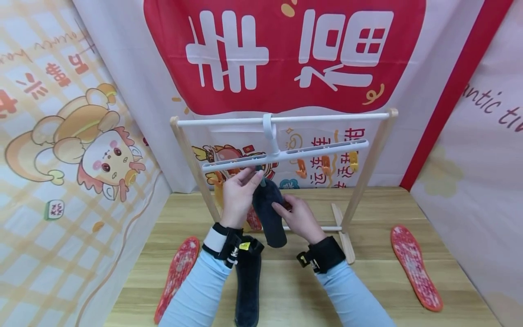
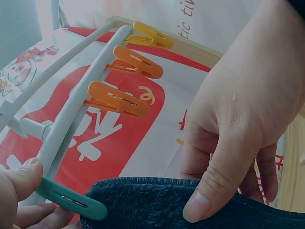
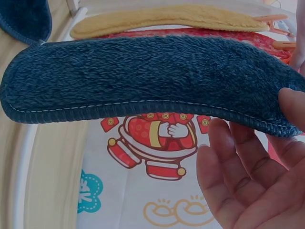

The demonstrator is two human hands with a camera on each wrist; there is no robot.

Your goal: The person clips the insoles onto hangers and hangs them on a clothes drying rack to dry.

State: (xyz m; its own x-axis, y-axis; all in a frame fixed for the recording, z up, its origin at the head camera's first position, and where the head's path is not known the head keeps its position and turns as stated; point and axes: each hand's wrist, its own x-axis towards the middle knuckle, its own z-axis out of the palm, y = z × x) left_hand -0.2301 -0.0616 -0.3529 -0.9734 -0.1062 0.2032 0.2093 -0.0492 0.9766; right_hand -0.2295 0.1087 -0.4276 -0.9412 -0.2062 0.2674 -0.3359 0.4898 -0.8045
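A dark blue fuzzy insole (image 1: 268, 213) hangs at a slant below a white hanger (image 1: 318, 151). At the insole's upper end, a green clip (image 2: 71, 199) overlaps its edge, just under the hanger bar. My left hand (image 1: 240, 197) pinches this clip between thumb and fingers. On the insole's right edge, near the top, my right hand (image 1: 300, 217) grips with the thumb on one face and fingers behind. The right wrist view shows the insole's pile and stitched rim (image 3: 143, 81). Two orange clips (image 2: 119, 100) and a yellow clip (image 2: 150, 36) hang along the hanger's other half.
The hanger hooks over the white rail (image 1: 335, 118) of a wooden-legged rack (image 1: 369, 172). A yellow insole (image 3: 167, 20) and a red one (image 3: 214, 40) hang behind. Red insoles lie at the table's left (image 1: 180, 272) and right (image 1: 416, 268); another dark insole (image 1: 247, 290) lies in front.
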